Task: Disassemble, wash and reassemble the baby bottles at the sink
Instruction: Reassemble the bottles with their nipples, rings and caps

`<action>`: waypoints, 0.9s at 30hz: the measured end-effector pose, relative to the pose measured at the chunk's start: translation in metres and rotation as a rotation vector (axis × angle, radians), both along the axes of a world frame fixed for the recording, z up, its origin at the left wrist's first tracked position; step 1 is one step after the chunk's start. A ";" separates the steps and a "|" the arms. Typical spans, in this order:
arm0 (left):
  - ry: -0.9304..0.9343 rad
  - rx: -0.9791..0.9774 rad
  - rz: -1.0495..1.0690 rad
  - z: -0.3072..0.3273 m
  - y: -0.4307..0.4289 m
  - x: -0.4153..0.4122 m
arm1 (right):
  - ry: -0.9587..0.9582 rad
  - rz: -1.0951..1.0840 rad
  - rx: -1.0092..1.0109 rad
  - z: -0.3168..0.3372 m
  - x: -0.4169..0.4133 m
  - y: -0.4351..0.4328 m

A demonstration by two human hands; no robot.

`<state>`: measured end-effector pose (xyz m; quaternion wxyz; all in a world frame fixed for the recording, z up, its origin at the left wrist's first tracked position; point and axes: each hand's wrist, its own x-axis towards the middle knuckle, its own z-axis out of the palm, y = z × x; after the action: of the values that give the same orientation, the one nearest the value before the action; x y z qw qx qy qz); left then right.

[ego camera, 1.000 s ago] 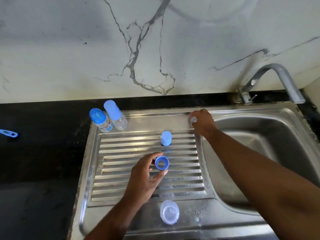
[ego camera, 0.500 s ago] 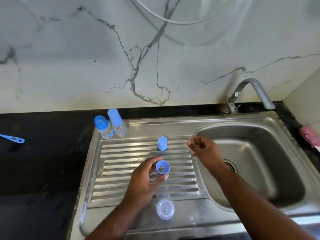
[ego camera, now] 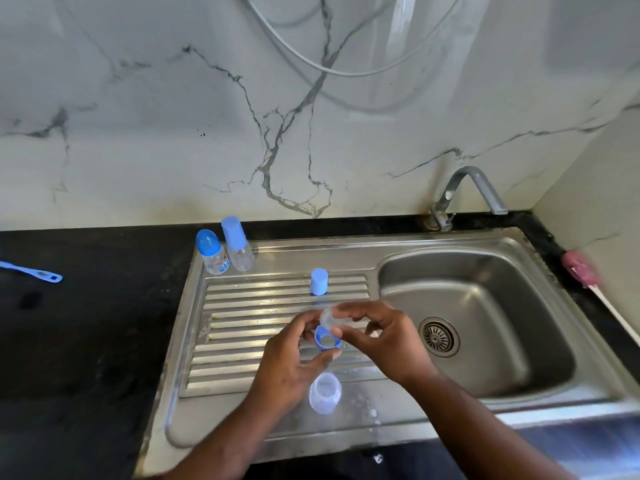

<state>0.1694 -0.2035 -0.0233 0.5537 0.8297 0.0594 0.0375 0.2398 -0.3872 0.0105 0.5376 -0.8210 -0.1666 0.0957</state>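
Over the drainboard point(ego camera: 242, 306), the left hand point(ego camera: 291, 362) is pinching a blue collar ring point(ego camera: 325, 339) while the right hand point(ego camera: 377, 336) is pinching a clear teat point(ego camera: 328, 317) just above it.

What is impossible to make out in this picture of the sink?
Head view only:
- Clear piece: right hand covers most; shape unclear.
- Blue ring: left hand hides its outer side.
- Pink item: blurred, cut by the right edge.
- Print on the small bottle: too small.
- Blue tool: cut by the left edge.
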 end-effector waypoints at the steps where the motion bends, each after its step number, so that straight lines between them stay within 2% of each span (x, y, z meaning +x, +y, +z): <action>1: -0.002 -0.002 0.001 0.001 0.000 -0.002 | -0.029 0.015 -0.022 -0.001 -0.003 0.001; 8: -0.033 0.046 0.041 0.007 0.004 -0.012 | -0.133 0.093 -0.071 -0.013 -0.014 0.002; 13: -0.036 0.070 0.034 0.010 0.005 -0.018 | 0.059 -0.029 -0.065 -0.015 -0.018 0.008; 17: -0.013 0.053 0.018 0.012 0.004 -0.020 | 0.305 0.005 -0.067 -0.016 -0.019 0.017; 23: 0.028 -0.015 -0.026 0.016 0.003 -0.025 | 0.256 -0.055 -0.145 -0.023 -0.023 0.020; 27: 0.058 -0.074 0.051 0.014 0.002 -0.025 | 0.250 -0.030 -0.059 -0.015 -0.025 0.019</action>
<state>0.1448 -0.2016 -0.0095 0.5809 0.8077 0.0979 0.0255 0.2143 -0.3678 -0.0041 0.5313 -0.8205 -0.0832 0.1940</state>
